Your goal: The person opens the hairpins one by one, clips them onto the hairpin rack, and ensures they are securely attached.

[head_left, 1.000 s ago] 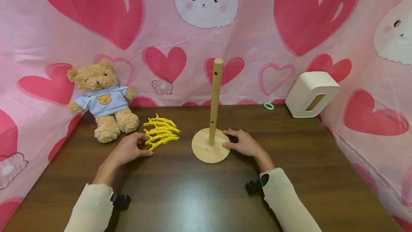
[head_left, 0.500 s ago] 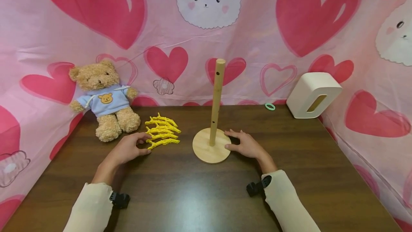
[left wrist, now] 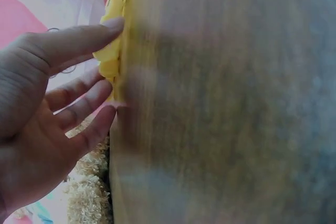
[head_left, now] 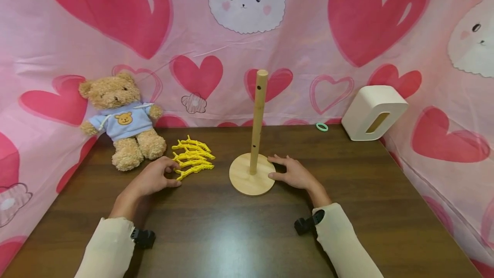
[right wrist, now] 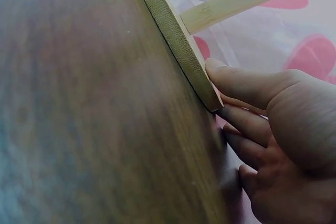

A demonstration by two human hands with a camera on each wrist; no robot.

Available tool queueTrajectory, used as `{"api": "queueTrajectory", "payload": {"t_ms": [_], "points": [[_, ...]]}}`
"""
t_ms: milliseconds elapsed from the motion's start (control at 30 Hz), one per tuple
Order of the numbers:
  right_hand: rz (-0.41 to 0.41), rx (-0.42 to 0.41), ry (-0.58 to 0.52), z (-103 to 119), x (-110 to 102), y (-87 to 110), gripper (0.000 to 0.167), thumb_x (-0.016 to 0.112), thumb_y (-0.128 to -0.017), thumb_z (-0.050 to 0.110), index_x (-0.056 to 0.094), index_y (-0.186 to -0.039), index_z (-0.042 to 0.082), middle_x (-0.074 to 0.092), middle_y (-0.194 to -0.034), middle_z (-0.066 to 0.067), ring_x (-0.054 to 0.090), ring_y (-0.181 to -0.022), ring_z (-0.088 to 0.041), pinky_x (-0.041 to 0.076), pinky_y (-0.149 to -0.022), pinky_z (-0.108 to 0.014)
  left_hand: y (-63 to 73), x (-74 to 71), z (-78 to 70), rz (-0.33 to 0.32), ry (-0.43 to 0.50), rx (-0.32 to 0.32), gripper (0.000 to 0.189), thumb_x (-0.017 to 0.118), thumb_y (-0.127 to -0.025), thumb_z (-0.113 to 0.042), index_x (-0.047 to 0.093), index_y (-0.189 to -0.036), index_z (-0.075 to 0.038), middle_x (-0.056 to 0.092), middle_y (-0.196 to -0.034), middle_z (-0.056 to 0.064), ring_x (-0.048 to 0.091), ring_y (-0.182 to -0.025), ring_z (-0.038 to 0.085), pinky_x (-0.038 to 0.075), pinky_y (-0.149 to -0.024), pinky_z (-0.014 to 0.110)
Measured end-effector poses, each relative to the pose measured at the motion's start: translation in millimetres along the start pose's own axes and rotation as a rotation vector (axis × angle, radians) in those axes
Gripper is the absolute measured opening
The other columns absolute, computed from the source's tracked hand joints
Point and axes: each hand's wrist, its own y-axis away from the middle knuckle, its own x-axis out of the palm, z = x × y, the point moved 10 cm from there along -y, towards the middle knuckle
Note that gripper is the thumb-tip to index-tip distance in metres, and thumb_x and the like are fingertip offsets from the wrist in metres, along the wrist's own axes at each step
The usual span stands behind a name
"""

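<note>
A wooden stand stands upright on the table, a round base (head_left: 241, 180) with a tall pole (head_left: 258, 115) that has small dark holes. My right hand (head_left: 295, 173) rests at the base's right edge. In the right wrist view its thumb (right wrist: 231, 80) touches the base's rim and the loosely bent fingers lie beside the edge. Several yellow branch-shaped plastic pieces (head_left: 197, 168) lie in a row left of the stand. My left hand (head_left: 152, 178) rests at their near left end, thumb and fingers apart. In the left wrist view the thumb (left wrist: 89, 40) overlaps a yellow piece; whether it presses on it I cannot tell.
A teddy bear (head_left: 129, 119) in a blue top sits at the back left. A white box (head_left: 372, 110) with a slot stands at the back right, near a mint green ring (head_left: 322, 127). Behind the brown table (head_left: 231, 235) hangs a pink heart-patterned cloth (head_left: 301, 46).
The head view shifts slightly and back. Both hands, the stand and the yellow pieces stay in place.
</note>
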Motion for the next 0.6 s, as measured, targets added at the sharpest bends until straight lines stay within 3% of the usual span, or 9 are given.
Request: {"api": "queueTrajectory", "payload": {"t_ms": [233,400,600], "points": [[-0.003,0.003,-0.010,1,0,-0.2,0.060,0.074,-0.094,0.029,0.054,-0.147,0.008,0.041,-0.154,-0.021,0.015,-0.148,-0.051,0.010,-0.117,-0.067,1.2,-6.7,2.6,-0.076,0.073,0.015,0.036,0.084,-0.083,-0.020,0.069,-0.111,-0.003,0.066,-0.104,0.010,0.062,-0.094,0.028,0.051,-0.082,0.046],[0.005,0.008,-0.004,0,1,1.1,0.060,0.073,-0.095,0.031,0.054,-0.147,0.009,0.041,-0.154,-0.021,0.015,-0.147,-0.053,0.011,-0.116,-0.068,1.8,-11.0,-1.3,-0.117,0.176,0.010,0.038,0.080,-0.087,-0.016,0.067,-0.117,0.004,0.068,-0.106,0.016,0.065,-0.095,0.029,0.054,-0.084,0.044],[0.008,-0.020,0.016,4,-2,-0.1,0.059,0.073,-0.095,0.028,0.054,-0.146,0.005,0.043,-0.151,-0.024,0.024,-0.146,-0.048,0.012,-0.117,-0.065,-0.1,-21.6,-12.6,-0.225,0.258,0.009,0.036,0.075,-0.091,-0.014,0.065,-0.119,0.005,0.070,-0.105,0.016,0.065,-0.093,0.025,0.053,-0.080,0.028]]}}
